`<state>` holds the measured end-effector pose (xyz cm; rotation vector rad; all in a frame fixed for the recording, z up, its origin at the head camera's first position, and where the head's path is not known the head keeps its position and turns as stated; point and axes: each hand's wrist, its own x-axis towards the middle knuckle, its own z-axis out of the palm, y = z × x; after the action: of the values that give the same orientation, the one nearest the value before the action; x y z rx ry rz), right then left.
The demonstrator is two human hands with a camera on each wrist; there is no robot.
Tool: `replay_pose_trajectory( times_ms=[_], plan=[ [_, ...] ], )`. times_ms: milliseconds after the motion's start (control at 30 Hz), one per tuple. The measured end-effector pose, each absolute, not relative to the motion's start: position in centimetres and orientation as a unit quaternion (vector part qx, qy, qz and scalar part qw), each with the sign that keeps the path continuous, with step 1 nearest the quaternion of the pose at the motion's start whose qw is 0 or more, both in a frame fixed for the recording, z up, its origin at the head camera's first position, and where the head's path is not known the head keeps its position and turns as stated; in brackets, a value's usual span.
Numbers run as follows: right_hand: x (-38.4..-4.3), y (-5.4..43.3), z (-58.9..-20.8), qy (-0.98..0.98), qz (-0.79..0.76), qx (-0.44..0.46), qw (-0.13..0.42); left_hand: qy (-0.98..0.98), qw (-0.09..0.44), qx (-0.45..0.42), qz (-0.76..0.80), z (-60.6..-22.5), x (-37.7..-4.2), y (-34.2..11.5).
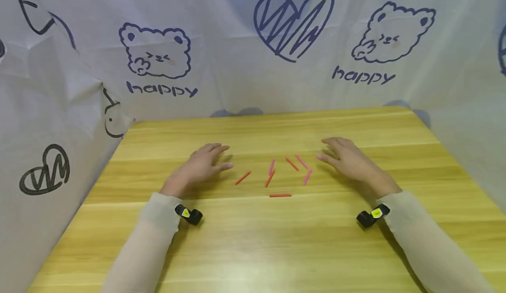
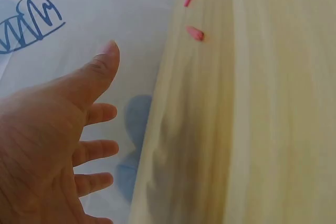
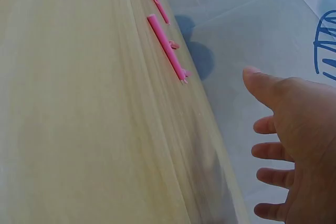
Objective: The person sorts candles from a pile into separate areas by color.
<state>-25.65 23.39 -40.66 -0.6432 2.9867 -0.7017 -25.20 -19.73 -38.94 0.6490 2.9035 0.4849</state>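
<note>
Several thin red and pink sticks lie scattered in the middle of the wooden table. Nearest the left hand (image 1: pixel 201 163) is a slanting red stick (image 1: pixel 243 178), a short gap from the thumb. One red stick (image 1: pixel 270 179) meets a pink stick (image 1: pixel 271 167) near its top end. Closest to the front lies a red stick (image 1: pixel 280 195), almost level. On the right are another red stick (image 1: pixel 292 164) and two pink ones, an upper pink stick (image 1: pixel 301 161) and a lower pink stick (image 3: pixel 167 48). The right hand (image 1: pixel 349 161) hovers beside these, fingers extended. Both hands hold nothing.
The wooden table (image 1: pixel 245 249) ends at the back against a white cloth (image 1: pixel 229 64) with drawn bears, hearts and words. Cloth also hangs at the left and right. A small black camera (image 1: pixel 189 214) sits on the left wrist, another black camera (image 1: pixel 373 216) on the right.
</note>
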Motion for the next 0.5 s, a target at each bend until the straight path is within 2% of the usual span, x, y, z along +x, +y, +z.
replay_pose_trajectory(
  times_ms=[500],
  plan=[
    [-26.9, 21.3, -40.6, 0.944, -0.257, -0.206, 0.017, 0.947, 0.056, 0.254, 0.186, -38.7, -25.5, -17.2]
  ],
)
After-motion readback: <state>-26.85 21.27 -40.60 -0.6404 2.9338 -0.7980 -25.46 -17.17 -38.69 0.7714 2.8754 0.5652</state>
